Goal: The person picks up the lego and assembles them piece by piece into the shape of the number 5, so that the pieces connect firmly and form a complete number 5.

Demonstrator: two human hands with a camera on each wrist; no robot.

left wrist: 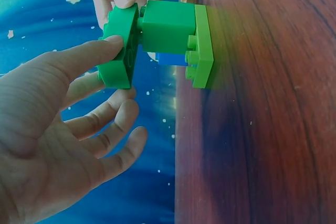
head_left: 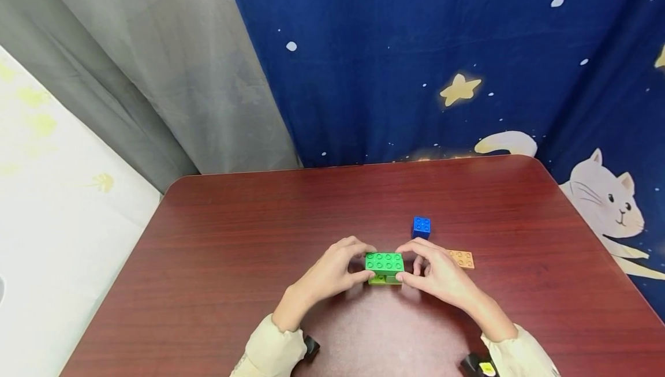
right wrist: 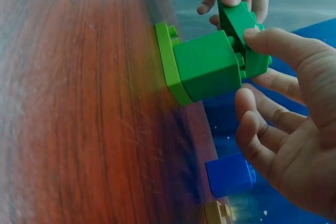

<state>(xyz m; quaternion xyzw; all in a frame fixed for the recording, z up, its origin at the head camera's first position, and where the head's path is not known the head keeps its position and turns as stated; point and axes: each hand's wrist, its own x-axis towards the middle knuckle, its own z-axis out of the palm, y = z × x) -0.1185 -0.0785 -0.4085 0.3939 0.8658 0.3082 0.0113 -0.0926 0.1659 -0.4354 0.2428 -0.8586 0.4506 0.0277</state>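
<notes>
A long bright green brick (head_left: 384, 263) with two rows of studs is pinched at both ends. My left hand (head_left: 332, 270) grips its left end between thumb and fingers, and my right hand (head_left: 440, 273) pinches the right end the same way. Below it, a square green brick (right wrist: 207, 67) stands on one end of a lime green plate (left wrist: 205, 51) on the table. In the wrist views the long brick sits slightly tilted right at the square brick's studs, a thin gap showing along part of its underside.
Beyond my right hand stands a small blue brick (head_left: 421, 227). An orange flat plate (head_left: 462, 259) lies just right of that hand, partly behind it. The dark red wooden table (head_left: 249, 238) ends at a blue starry curtain (head_left: 415, 48) and a grey one.
</notes>
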